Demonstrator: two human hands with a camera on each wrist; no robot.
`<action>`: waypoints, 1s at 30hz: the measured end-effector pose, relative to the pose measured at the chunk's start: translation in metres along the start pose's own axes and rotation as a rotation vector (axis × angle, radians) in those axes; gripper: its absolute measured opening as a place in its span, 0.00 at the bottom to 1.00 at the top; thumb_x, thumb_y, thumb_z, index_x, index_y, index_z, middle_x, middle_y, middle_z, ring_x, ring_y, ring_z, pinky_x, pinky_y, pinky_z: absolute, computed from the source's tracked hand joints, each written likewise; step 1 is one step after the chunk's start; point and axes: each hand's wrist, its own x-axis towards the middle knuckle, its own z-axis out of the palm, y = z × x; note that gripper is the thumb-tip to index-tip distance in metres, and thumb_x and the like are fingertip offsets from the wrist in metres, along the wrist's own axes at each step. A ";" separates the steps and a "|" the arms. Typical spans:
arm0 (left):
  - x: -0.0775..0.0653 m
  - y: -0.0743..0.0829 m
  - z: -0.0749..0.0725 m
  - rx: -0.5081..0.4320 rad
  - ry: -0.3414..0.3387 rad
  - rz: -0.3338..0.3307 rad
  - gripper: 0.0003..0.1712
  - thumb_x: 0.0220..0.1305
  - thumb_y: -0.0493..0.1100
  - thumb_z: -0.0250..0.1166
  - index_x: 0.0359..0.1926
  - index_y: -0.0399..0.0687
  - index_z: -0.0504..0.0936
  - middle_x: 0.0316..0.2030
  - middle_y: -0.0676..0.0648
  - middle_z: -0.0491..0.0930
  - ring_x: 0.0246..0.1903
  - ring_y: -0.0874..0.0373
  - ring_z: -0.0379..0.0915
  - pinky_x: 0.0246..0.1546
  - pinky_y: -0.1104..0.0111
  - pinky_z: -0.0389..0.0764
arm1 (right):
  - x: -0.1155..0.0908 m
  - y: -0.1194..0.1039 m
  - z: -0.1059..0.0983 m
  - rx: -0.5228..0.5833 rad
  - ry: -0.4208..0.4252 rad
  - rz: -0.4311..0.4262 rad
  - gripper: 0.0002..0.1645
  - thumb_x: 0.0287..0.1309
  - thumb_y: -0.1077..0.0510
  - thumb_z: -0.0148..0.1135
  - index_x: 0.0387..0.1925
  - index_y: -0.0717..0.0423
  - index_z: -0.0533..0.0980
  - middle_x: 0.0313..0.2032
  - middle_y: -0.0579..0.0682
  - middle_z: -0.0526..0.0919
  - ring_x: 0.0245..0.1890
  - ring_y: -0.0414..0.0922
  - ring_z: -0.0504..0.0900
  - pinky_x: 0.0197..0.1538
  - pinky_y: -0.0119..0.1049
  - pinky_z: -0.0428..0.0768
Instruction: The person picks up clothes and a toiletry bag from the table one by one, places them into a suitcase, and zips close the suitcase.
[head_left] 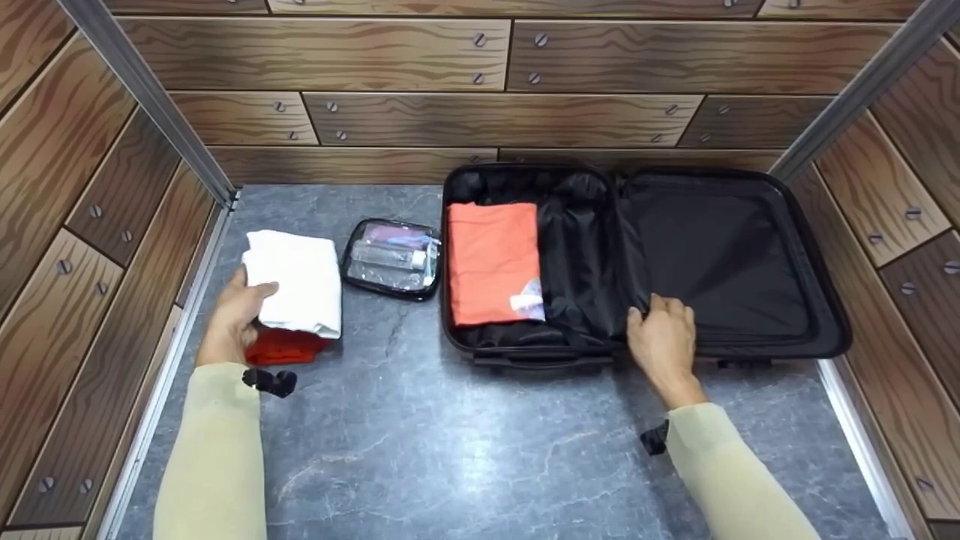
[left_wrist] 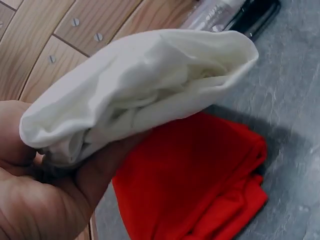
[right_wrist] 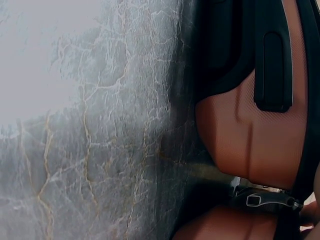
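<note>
My left hand (head_left: 234, 309) grips a folded white garment (head_left: 296, 281), thumb on top and the other fingers beneath. In the left wrist view the white garment (left_wrist: 145, 85) is lifted above a folded red garment (left_wrist: 195, 175), which lies on the floor. My right hand (head_left: 664, 337) holds the near rim of an open black-lined suitcase (head_left: 577, 259), close to where its two halves meet; its fingertips are partly hidden. Inside the left half lies a folded orange garment (head_left: 491, 259) with a printed patch. The right wrist view shows the suitcase's brown outer shell (right_wrist: 250, 135).
Between the white garment and the suitcase lies a clear toiletry pouch (head_left: 394, 259) with a bottle inside. Wood-patterned walls (head_left: 337, 52) close in the back and both sides. Grey marbled floor (head_left: 450, 450) stretches in front of the suitcase.
</note>
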 end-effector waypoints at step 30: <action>-0.032 0.050 0.118 -0.432 -0.173 0.407 0.39 0.78 0.32 0.56 0.83 0.57 0.55 0.48 0.46 0.82 0.33 0.55 0.88 0.30 0.61 0.90 | 0.002 0.002 0.002 0.012 -0.008 0.006 0.35 0.76 0.50 0.54 0.69 0.76 0.70 0.62 0.74 0.75 0.63 0.70 0.69 0.69 0.61 0.66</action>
